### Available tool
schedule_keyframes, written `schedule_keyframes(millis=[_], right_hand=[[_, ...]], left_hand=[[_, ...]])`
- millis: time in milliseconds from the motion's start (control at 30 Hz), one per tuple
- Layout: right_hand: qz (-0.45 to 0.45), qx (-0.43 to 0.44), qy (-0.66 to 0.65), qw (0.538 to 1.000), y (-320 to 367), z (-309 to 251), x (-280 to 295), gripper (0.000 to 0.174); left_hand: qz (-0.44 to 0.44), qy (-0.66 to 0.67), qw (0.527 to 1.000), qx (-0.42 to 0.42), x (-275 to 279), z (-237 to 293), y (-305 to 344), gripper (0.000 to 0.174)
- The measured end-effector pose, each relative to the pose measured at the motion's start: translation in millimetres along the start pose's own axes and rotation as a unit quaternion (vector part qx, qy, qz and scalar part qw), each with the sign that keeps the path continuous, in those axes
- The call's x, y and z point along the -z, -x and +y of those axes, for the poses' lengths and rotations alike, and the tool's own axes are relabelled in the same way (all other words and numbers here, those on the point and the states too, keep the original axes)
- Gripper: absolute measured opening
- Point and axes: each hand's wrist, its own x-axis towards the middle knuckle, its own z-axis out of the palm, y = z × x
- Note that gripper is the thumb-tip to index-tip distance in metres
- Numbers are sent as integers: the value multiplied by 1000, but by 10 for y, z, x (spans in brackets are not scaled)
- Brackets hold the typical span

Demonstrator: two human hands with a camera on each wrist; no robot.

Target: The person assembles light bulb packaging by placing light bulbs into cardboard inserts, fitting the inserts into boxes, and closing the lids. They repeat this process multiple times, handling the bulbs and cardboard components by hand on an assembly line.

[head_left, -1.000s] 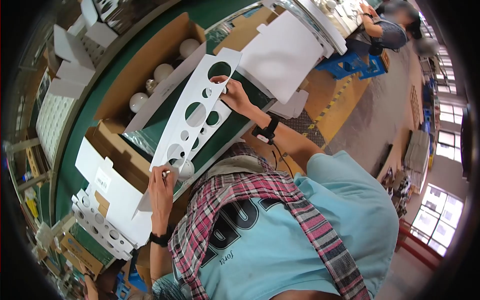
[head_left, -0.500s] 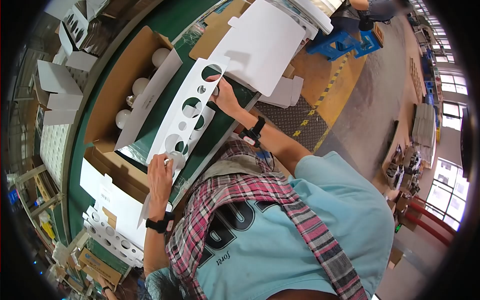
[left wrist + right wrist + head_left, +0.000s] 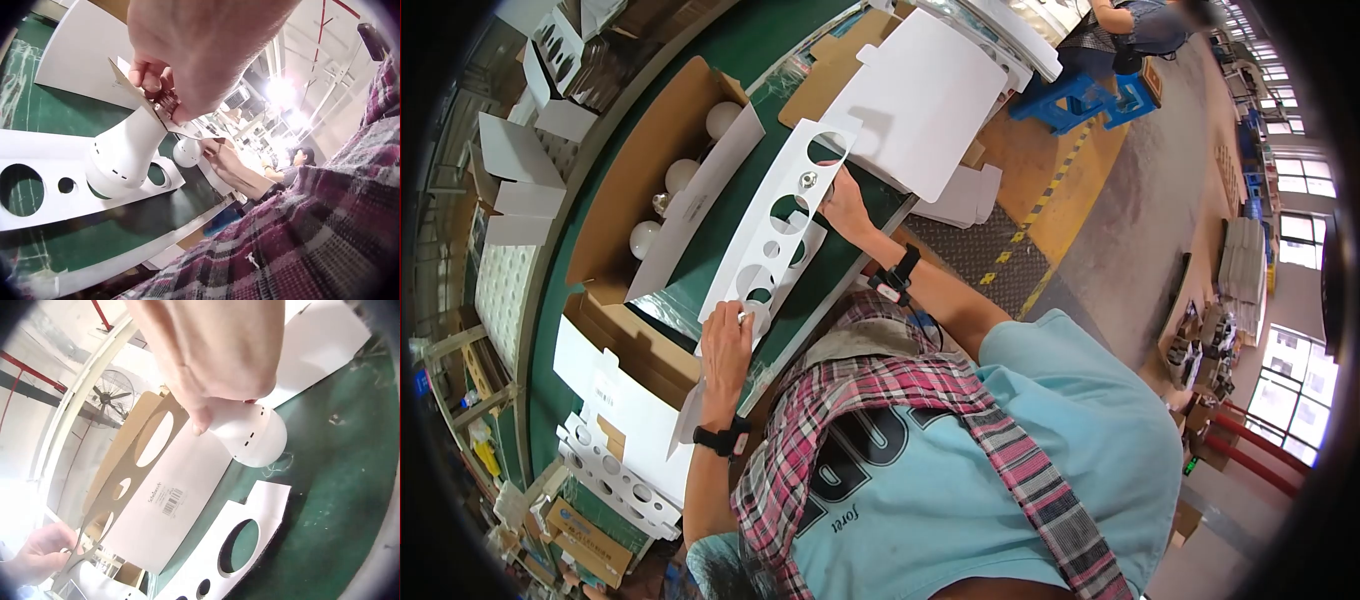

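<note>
A white cardboard strip [image 3: 757, 231] with large and small round holes is held up above the table. At its near end, my left hand [image 3: 725, 350] pinches the metal screw base [image 3: 167, 104] of a white light bulb [image 3: 122, 153], whose body hangs under the strip. My right hand [image 3: 847, 208] holds a second white bulb [image 3: 257, 436] from below, near the far end. That bulb's silvery base [image 3: 808, 180] shows in a small hole of the strip. Below, a similar holed strip [image 3: 203, 555] lies on the green table.
An open brown carton [image 3: 615, 205] with several white bulbs stands beyond the strip. A white box [image 3: 625, 400] with a barcode label is at the left. A large white cardboard sheet [image 3: 930, 95] lies at the far right of the table. Another person [image 3: 1150, 35] sits further off.
My right hand has drawn back from the large end hole to below the strip, and the second bulb's base has come into the small hole. My left hand stays at the near end.
</note>
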Motion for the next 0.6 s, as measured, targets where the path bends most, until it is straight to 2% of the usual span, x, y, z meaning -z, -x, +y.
schedule_keyframes(millis=[67,100,133,200,267,300,333,367,400,433,467,533,600], right_hand=[[9,29,232,972,60,-303,140,61],[-51,-58,264,961,106,-271,244,62],[-113,-98,338,929,129,-480,365,47],[-286,-248,334,863,-23,-961,576,26],[-192,-75,353,913,-43,-1109,534,12],[-148,42,301,941,-88,-1055,488,14],[-143,109,261,948,-165,-1073,400,17],[-167,217,278,921,-221,-977,315,20],[-236,295,316,871,-303,-580,235,22],[-231,296,342,861,-290,-467,223,22],[-264,234,211,912,-301,-319,234,24],[-268,163,146,938,-293,-487,325,18],[-276,113,166,940,-253,-657,414,14]], left_hand=[[2,-4,1000,-9,-11,-3,-4,13],[2,-7,1000,-12,-9,2,1,13],[4,-10,1000,-13,-8,8,7,13],[7,-12,1000,-16,-13,19,19,13],[8,-21,1000,-22,-28,-13,31,13],[8,-26,999,-23,-36,-25,35,12],[7,-31,999,-29,-67,-74,57,12],[3,-27,999,-33,-82,-97,65,12],[4,-15,999,-42,-72,-79,55,12],[6,-6,999,-45,-91,-114,42,12],[-18,-11,999,-34,-124,-169,16,13],[-2,6,1000,1,-241,-245,-12,16],[12,58,998,-3,-274,-262,-28,17]])
